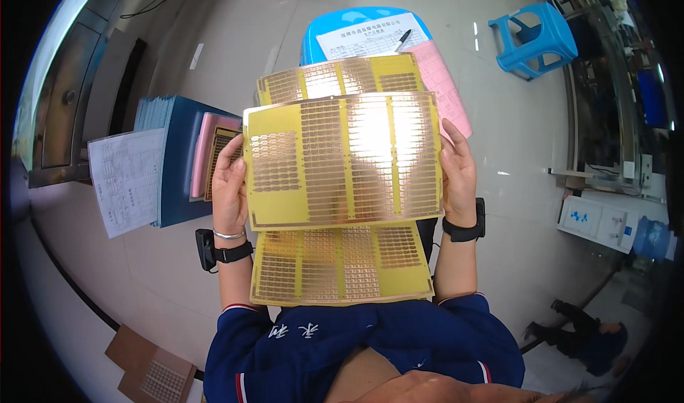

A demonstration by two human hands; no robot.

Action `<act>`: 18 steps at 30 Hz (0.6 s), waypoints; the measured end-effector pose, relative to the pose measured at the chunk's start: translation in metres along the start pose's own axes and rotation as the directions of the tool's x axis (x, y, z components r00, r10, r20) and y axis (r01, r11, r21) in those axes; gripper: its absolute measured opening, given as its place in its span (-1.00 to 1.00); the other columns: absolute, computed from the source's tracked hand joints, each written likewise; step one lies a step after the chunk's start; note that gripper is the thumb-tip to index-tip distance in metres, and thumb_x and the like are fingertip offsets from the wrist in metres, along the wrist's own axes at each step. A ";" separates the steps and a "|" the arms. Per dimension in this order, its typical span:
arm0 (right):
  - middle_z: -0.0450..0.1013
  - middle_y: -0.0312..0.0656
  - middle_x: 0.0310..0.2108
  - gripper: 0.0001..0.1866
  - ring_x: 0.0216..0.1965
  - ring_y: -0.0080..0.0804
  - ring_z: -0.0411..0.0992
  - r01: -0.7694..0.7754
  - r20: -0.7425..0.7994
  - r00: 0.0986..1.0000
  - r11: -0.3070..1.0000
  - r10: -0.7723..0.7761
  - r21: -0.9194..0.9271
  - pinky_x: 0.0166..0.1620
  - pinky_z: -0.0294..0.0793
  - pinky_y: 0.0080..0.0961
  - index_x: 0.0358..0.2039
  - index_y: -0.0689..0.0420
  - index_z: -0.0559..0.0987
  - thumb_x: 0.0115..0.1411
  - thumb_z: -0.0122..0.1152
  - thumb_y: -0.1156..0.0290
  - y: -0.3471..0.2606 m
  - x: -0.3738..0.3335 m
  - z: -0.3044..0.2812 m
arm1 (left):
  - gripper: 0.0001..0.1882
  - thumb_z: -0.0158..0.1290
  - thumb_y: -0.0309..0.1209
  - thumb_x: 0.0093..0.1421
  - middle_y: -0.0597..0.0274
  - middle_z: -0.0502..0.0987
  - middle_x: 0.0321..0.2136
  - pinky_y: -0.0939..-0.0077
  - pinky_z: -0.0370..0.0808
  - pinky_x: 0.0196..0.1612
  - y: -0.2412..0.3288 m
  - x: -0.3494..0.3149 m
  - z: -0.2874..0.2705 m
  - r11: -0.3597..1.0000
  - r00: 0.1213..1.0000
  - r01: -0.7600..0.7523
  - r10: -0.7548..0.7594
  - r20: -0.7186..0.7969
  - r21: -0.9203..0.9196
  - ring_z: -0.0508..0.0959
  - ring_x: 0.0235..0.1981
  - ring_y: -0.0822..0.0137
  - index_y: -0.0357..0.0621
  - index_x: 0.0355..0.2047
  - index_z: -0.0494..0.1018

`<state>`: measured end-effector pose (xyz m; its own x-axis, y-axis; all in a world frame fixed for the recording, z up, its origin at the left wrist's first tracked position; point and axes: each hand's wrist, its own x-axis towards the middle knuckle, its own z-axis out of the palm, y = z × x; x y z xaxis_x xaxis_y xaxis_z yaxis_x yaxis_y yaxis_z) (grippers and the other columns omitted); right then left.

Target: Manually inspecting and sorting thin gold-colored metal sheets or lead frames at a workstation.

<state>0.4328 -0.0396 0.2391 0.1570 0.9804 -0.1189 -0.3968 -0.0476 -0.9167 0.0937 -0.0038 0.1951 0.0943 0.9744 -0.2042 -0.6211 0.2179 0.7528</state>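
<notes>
Between my two hands I hold up a yellow printed circuit board panel (324, 161) covered in rows of copper patterns, with glare across its right half. My left hand (229, 186) is closed on its left edge, and my right hand (458, 175) grips the right edge. Below it, similar yellow panels (320, 264) rest on my lap, partly hidden by the held one. Beyond it, another yellow panel (285, 86) lies at the near side of a blue stool (313, 43); its lower part is covered. Black straps circle both my wrists.
The stool also carries a printed form (356, 43), a black pen (404, 39) and pink sheets (445, 93). To the left are a dark blue stack (178, 146) and a white sheet (132, 178). A second blue stool (534, 43) stands far right. Brown boards (153, 364) lie lower left.
</notes>
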 end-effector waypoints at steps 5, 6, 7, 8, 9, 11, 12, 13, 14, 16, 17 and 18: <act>0.27 0.05 0.07 -0.48 0.03 -0.40 0.33 0.001 0.026 1.000 0.999 0.000 -0.039 0.03 0.36 -0.51 0.18 0.27 0.11 0.22 -0.07 0.55 0.006 -0.001 -0.007 | -0.54 -0.08 -0.46 0.24 0.06 0.47 -0.13 0.60 0.51 -0.15 0.002 -0.004 -0.003 0.993 0.999 -0.040 0.039 0.012 0.113 0.50 -0.12 0.40 -0.29 0.13 0.12; 0.29 0.03 0.05 -0.47 0.02 -0.39 0.34 -0.025 0.037 0.999 0.999 0.026 -0.035 0.02 0.36 -0.51 0.19 0.26 0.10 0.20 -0.08 0.57 0.009 -0.004 -0.015 | -0.52 -0.06 -0.43 0.23 0.09 0.48 -0.15 0.62 0.49 -0.17 0.001 -0.006 -0.017 0.990 0.999 -0.003 -0.005 0.053 0.143 0.50 -0.14 0.42 -0.29 0.13 0.13; 0.30 0.02 0.04 -0.47 0.01 -0.39 0.34 -0.051 0.048 0.997 0.998 0.053 -0.031 0.02 0.36 -0.51 0.19 0.24 0.10 0.19 -0.09 0.60 0.012 -0.008 -0.021 | -0.50 -0.04 -0.39 0.23 0.12 0.49 -0.17 0.65 0.48 -0.20 0.002 -0.009 -0.023 0.984 0.995 0.034 -0.051 0.092 0.175 0.50 -0.15 0.44 -0.29 0.14 0.13; 0.30 0.02 0.04 -0.47 0.01 -0.39 0.34 -0.054 0.053 0.997 0.998 0.055 -0.027 0.02 0.36 -0.51 0.19 0.24 0.10 0.19 -0.09 0.60 0.014 -0.013 -0.025 | -0.51 -0.05 -0.32 0.24 0.17 0.50 -0.19 0.60 0.45 -0.17 0.001 -0.014 -0.025 0.969 0.995 0.010 -0.036 0.098 0.248 0.50 -0.17 0.44 -0.30 0.11 0.18; 0.35 0.00 0.00 -0.48 -0.01 -0.38 0.36 -0.081 0.020 0.996 0.997 0.081 0.009 0.03 0.35 -0.50 0.18 0.25 0.13 0.19 -0.08 0.61 0.016 -0.018 -0.028 | -0.51 -0.05 -0.32 0.24 0.17 0.50 -0.19 0.60 0.45 -0.17 0.004 -0.019 -0.026 0.968 0.995 0.007 -0.032 0.092 0.252 0.50 -0.17 0.44 -0.30 0.11 0.18; 0.39 -0.02 -0.04 -0.50 -0.02 -0.38 0.37 -0.110 -0.004 0.994 0.993 0.111 0.047 0.04 0.34 -0.48 0.16 0.25 0.17 0.18 -0.08 0.62 0.017 -0.033 -0.044 | -0.53 -0.07 -0.26 0.25 0.15 0.49 -0.16 0.49 0.43 -0.11 0.008 -0.029 -0.030 0.970 0.973 0.042 -0.095 0.212 0.240 0.50 -0.16 0.38 -0.30 0.08 0.24; 0.41 -0.02 -0.07 -0.53 -0.02 -0.36 0.38 -0.184 0.143 0.973 0.983 0.183 -0.011 0.09 0.30 -0.44 0.12 0.28 0.23 0.16 -0.06 0.64 0.014 -0.043 -0.058 | -0.53 -0.09 -0.21 0.26 0.10 0.52 -0.22 0.44 0.41 -0.07 0.010 -0.034 -0.036 0.969 0.961 0.071 -0.130 0.245 0.238 0.52 -0.18 0.34 -0.31 0.05 0.27; 0.44 -0.03 -0.09 -0.57 -0.02 -0.35 0.38 -0.245 0.279 0.925 0.966 0.257 -0.078 0.13 0.25 -0.41 0.07 0.30 0.30 0.15 -0.04 0.66 0.010 -0.050 -0.063 | -0.53 -0.09 -0.21 0.26 0.10 0.52 -0.22 0.44 0.41 -0.07 0.013 -0.037 -0.035 0.969 0.963 0.067 -0.126 0.239 0.240 0.52 -0.18 0.34 -0.31 0.05 0.27; 0.44 -0.02 -0.09 -0.60 0.00 -0.35 0.37 -0.236 0.313 0.904 0.950 0.292 -0.205 0.17 0.19 -0.40 0.02 0.32 0.35 0.13 -0.03 0.67 0.005 -0.056 -0.067 | -0.54 -0.08 -0.21 0.26 0.08 0.54 -0.27 0.44 0.41 -0.07 0.017 -0.040 -0.031 0.959 0.943 0.098 -0.175 0.284 0.266 0.53 -0.21 0.33 -0.30 0.04 0.28; 0.41 -0.03 -0.04 -0.62 0.04 -0.34 0.35 -0.262 0.340 0.843 0.871 0.416 -0.416 0.25 0.05 -0.37 -0.05 0.36 0.41 0.07 -0.05 0.73 -0.012 -0.065 -0.059 | -0.59 -0.11 -0.24 0.27 0.07 0.58 -0.42 0.44 0.41 -0.10 0.017 -0.044 -0.032 0.903 0.929 0.074 -0.217 0.301 0.422 0.55 -0.29 0.31 -0.28 0.01 0.31; 0.37 -0.07 0.02 -0.57 0.10 -0.35 0.28 -0.234 0.380 0.821 0.858 0.426 -0.456 0.25 0.05 -0.36 -0.01 0.33 0.40 0.05 -0.08 0.74 -0.019 -0.066 -0.054 | -0.59 -0.11 -0.24 0.27 0.07 0.58 -0.42 0.44 0.41 -0.10 0.014 -0.046 -0.035 0.903 0.932 0.072 -0.213 0.293 0.424 0.55 -0.29 0.31 -0.28 0.01 0.31; 0.30 -0.06 0.08 -0.52 0.15 -0.31 0.22 -0.191 0.381 0.808 0.812 0.449 -0.552 0.24 0.05 -0.35 0.02 0.28 0.38 0.02 -0.08 0.74 -0.020 -0.069 -0.054 | -0.60 -0.13 -0.25 0.28 0.08 0.58 -0.42 0.43 0.40 -0.10 0.010 -0.048 -0.037 0.846 0.952 0.024 -0.182 0.246 0.533 0.55 -0.29 0.31 -0.27 0.01 0.32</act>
<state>0.4789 -0.1168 0.2455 -0.3962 0.8436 -0.3626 0.1472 -0.3314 -0.9319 0.0536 -0.0500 0.1893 0.3946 0.9015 -0.1777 -0.1084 0.2377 0.9653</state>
